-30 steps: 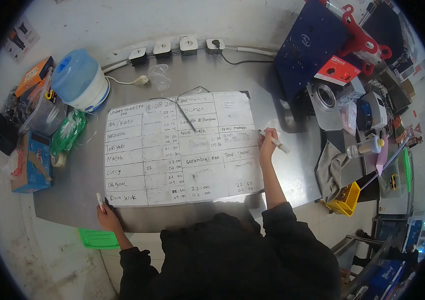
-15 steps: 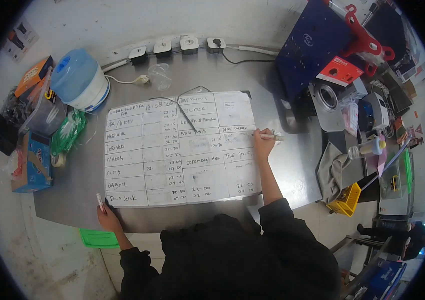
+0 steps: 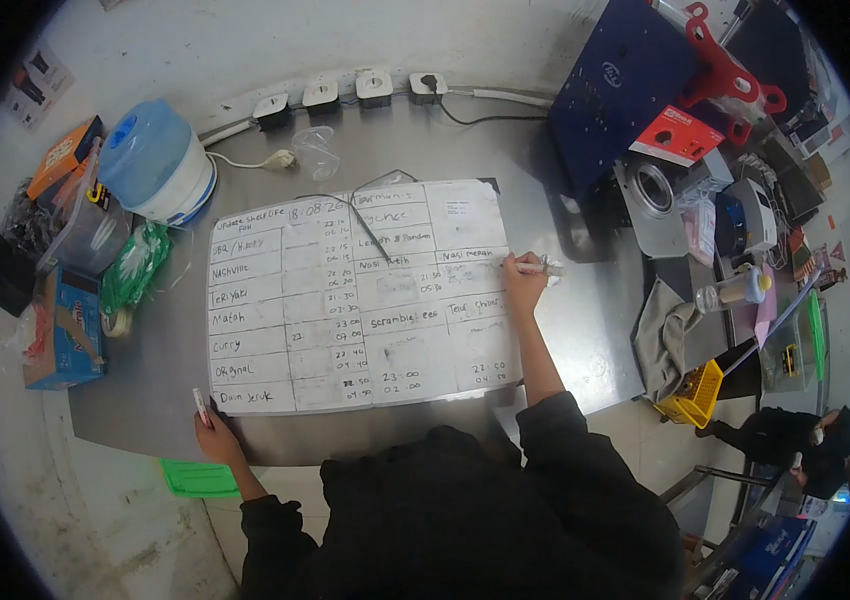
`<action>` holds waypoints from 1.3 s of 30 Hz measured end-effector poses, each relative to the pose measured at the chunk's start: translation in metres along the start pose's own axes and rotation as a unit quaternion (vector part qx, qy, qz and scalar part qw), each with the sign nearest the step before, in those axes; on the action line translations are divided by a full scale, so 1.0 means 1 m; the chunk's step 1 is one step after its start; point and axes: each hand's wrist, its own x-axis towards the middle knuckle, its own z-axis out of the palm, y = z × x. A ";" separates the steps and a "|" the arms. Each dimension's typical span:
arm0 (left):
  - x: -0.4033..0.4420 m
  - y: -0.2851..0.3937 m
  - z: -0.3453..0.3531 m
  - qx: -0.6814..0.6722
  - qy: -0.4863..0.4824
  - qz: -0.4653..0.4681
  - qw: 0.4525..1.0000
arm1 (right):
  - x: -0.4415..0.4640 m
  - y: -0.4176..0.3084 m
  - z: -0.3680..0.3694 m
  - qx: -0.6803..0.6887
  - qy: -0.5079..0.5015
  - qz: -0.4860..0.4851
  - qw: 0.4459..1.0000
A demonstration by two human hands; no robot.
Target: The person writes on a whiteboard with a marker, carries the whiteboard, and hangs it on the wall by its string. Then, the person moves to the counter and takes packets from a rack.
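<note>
A whiteboard (image 3: pixel 415 350) with a hand-drawn grid of names and times lies flat on the steel table. At its right edge my right hand (image 3: pixel 525 287) is closed around a whiteboard marker (image 3: pixel 547 269), whose tip end points left at the cell under "Nasi merah". Whether the tip touches the board I cannot tell. By the lower left corner, my left hand (image 3: pixel 217 440) grips a second white marker (image 3: pixel 201 405), held upright beside the board's edge. A dark cord (image 3: pixel 360 222) lies across the board's upper middle.
Along the table's (image 3: pixel 145 370) left side stand a blue-lidded container (image 3: pixel 150 160), a green plastic bag (image 3: pixel 140 265) and a blue box (image 3: pixel 65 335). At right are a dark blue case (image 3: pixel 600 90), a grey cloth (image 3: pixel 665 335) and a yellow basket (image 3: pixel 693 395). Another person (image 3: pixel 785 440) is farther right.
The person in the background at right has shifted and shows more fully. My hands, both markers and the board look nearly unchanged; the view has moved very slightly.
</note>
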 end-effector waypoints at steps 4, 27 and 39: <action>0.000 0.000 0.002 0.011 -0.001 -0.020 1.000 | 0.000 0.000 0.000 0.023 0.003 0.014 1.000; -0.001 -0.005 0.004 0.012 0.016 0.007 1.000 | -0.002 -0.007 0.001 0.017 -0.003 -0.005 1.000; -0.001 -0.002 0.001 0.005 0.005 -0.005 1.000 | -0.001 -0.008 -0.003 -0.013 -0.017 -0.001 1.000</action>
